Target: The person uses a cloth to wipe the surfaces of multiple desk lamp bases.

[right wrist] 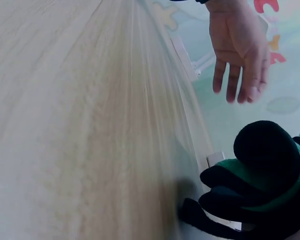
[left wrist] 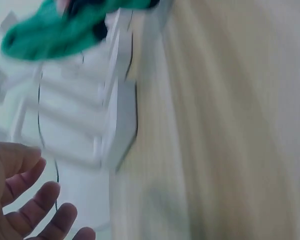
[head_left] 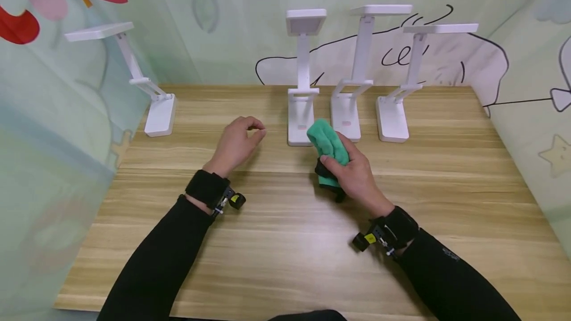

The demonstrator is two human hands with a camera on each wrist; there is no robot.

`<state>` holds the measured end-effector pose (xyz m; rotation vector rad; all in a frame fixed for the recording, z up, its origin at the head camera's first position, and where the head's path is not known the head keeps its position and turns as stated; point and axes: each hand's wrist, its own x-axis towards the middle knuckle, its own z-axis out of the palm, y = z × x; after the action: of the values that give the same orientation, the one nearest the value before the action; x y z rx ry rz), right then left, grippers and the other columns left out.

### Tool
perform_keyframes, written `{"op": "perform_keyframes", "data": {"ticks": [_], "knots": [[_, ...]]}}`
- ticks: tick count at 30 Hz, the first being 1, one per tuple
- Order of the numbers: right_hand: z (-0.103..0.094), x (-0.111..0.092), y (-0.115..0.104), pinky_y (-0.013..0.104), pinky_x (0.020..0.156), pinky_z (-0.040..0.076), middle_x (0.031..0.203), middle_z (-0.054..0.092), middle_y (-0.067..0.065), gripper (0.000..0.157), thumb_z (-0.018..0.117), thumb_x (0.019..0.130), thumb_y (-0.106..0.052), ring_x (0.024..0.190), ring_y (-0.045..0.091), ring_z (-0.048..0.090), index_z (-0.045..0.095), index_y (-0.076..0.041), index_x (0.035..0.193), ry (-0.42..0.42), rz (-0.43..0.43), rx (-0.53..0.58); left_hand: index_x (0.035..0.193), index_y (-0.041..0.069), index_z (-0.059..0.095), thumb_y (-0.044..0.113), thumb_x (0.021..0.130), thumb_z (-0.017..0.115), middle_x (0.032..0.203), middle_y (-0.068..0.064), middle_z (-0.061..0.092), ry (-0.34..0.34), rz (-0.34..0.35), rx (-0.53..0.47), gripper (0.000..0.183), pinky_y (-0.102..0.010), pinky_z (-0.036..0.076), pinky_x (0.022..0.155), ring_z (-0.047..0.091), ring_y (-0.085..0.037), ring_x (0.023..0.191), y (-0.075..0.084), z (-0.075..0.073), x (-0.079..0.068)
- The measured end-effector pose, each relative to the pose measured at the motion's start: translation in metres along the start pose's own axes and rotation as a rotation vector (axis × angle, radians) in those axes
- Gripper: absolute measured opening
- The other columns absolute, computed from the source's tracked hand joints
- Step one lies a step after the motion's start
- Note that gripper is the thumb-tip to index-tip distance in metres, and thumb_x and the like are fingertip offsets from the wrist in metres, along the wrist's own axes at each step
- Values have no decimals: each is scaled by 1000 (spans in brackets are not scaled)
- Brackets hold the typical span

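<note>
My right hand [head_left: 357,175] grips a folded green cloth [head_left: 329,137] with black parts, thumb across the near side, just in front of two white desk lamps. Seen from the right wrist, the cloth [right wrist: 265,175] shows a black rolled end and folds above the table. To the left, my left hand [head_left: 236,145] hovers over the wood, its fingers loosely bent and holding nothing. In the left wrist view these fingers [left wrist: 42,200] are apart. Nearest to them stands the middle lamp [head_left: 301,118], its base touched by nothing. Beside it is a second lamp [head_left: 346,113], partly behind the cloth.
A third lamp [head_left: 392,120] stands to the right, and another lamp [head_left: 160,115] sits at the table's left edge. All have raised arms and flat heads. The wooden table [head_left: 285,241] ends at a printed curtain [head_left: 223,24] behind and at both sides.
</note>
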<state>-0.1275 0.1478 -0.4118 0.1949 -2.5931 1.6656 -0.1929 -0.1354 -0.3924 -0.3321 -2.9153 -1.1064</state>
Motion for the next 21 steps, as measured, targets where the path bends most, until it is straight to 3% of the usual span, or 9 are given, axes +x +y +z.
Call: {"op": "perform_keyframes", "data": {"ticks": [5,10,15,21], "knots": [[1,-3,-23,53,93,43,136,53,20,62,66,91,-17,112,31,51,41,-17,147,-53,33,-7,108,9,65,28,98,54,115,-13,61,89,-57,121,24,-47,45,90,54,-28,104,-36,-33,6],[4,1,-13,54,95,41,140,50,17,62,66,92,-22,115,31,49,40,-22,148,-82,38,-19,108,4,65,23,98,54,111,-18,62,156,-113,249,25,-50,45,87,54,-33,100,-69,-60,6],[6,5,10,51,93,42,140,51,11,63,67,90,-36,114,28,49,39,-36,146,-82,54,-46,106,2,66,22,98,53,105,-19,63,193,-155,301,25,-51,45,82,55,-35,95,-88,-72,3],[2,1,14,49,89,44,137,53,12,62,68,89,-40,111,28,51,40,-39,145,-73,57,-56,105,3,65,22,98,52,104,-19,62,237,-209,302,24,-51,45,78,55,-37,92,-99,-76,9]]}}
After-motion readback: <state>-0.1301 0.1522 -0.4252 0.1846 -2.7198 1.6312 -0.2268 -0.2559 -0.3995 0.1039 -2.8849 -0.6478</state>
